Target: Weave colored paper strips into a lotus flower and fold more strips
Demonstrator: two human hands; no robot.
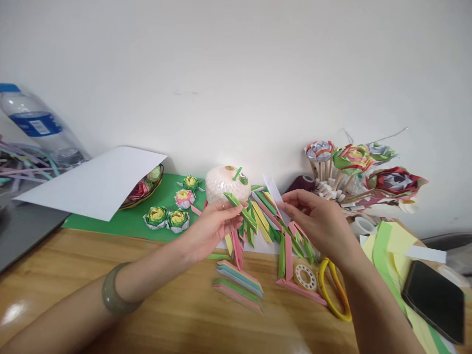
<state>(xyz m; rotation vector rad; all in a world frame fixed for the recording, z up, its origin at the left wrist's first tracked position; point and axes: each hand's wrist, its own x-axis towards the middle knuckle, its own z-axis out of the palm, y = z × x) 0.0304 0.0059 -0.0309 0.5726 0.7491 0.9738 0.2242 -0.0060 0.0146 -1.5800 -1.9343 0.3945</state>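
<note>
My left hand [217, 221] pinches a folded green paper strip [241, 212] between thumb and fingers. In my right hand [313, 211] is a folded white paper strip [276, 196], tilted and held by its side between thumb and fingers. The two strips are apart. Below and behind them lies a pile of folded paper strips [261, 221] in green, yellow and pink. Nearer to me, a few stacked folded strips [239, 280] rest on the wooden table [155, 305]. A round, textured white object [221, 184] stands just behind my left hand.
Several small paper flowers [178, 220] sit on a green sheet [132, 221] at left, near a white sheet [96, 182] and a bottle [37, 123]. Paper flowers on sticks [352, 160] stand at right. A tape roll [305, 278], yellow-handled scissors [332, 290] and a phone [435, 300] lie nearer.
</note>
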